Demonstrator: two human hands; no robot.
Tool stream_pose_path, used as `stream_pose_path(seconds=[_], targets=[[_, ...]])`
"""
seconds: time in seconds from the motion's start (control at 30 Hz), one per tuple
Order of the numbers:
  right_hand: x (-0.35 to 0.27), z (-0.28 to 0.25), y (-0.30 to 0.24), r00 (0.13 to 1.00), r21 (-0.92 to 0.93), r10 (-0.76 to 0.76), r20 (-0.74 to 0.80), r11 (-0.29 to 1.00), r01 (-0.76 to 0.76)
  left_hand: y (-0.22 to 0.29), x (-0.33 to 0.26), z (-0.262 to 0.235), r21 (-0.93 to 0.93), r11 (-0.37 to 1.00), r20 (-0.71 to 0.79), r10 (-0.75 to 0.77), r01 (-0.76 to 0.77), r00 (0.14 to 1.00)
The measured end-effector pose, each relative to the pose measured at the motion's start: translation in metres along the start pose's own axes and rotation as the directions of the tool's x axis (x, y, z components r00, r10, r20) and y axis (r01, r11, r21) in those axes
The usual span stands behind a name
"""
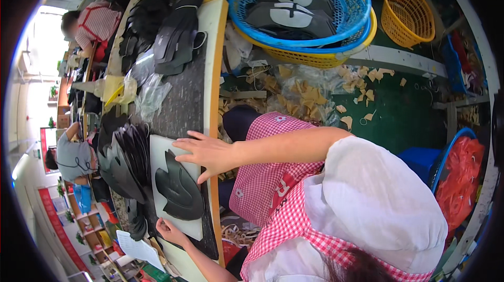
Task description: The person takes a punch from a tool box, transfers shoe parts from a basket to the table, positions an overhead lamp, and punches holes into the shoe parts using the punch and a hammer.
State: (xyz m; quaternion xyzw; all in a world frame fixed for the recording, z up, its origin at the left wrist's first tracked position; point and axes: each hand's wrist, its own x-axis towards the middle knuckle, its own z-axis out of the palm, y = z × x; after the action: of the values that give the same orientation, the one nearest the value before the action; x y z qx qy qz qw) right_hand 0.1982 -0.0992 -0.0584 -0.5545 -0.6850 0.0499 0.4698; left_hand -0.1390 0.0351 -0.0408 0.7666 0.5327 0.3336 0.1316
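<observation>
Beyond our dark-topped workbench (185, 101) we see two people, one in a striped top (98, 21) and one in a grey shirt (73, 154). On our side, pale scraps (304, 98) litter the green floor (394, 108) beneath a blue basket (310, 42) of black and white pieces, which sits in a yellow basket (315, 59).

Before us on the bench lies a white board (159, 152), and on it are curved black pieces (181, 194), one overlapping another. Our right hand (206, 154) reaches over the board's near edge, palm down, its fingers spread and pinching nothing. Our left hand (171, 231) is by the board's left end, near the black pieces, with its fingers bent; we cannot tell whether they pinch anything.

Just past the board stands a fanned bundle of black parts (127, 158). Clear plastic bags (152, 95) lie to the right of it, and a sheet of paper (138, 249) to the left.
</observation>
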Motion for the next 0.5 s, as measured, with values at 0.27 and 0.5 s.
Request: stream_pose_path(seconds=[0.27, 0.5], targets=[[-0.133, -0.021, 0.145, 0.633, 0.390, 0.716, -0.294, 0.694, -0.605, 0.039, 0.002, -0.020, 0.011, 1.000, -0.397, 0.024, -0.021, 0.918], [-0.134, 0.023, 0.269, 0.355, 0.485, 0.914, -0.196, 0.405, -0.775, 0.200, -0.013, 0.038, 0.057, 0.995, -0.023, 0.089, -0.087, 0.996]])
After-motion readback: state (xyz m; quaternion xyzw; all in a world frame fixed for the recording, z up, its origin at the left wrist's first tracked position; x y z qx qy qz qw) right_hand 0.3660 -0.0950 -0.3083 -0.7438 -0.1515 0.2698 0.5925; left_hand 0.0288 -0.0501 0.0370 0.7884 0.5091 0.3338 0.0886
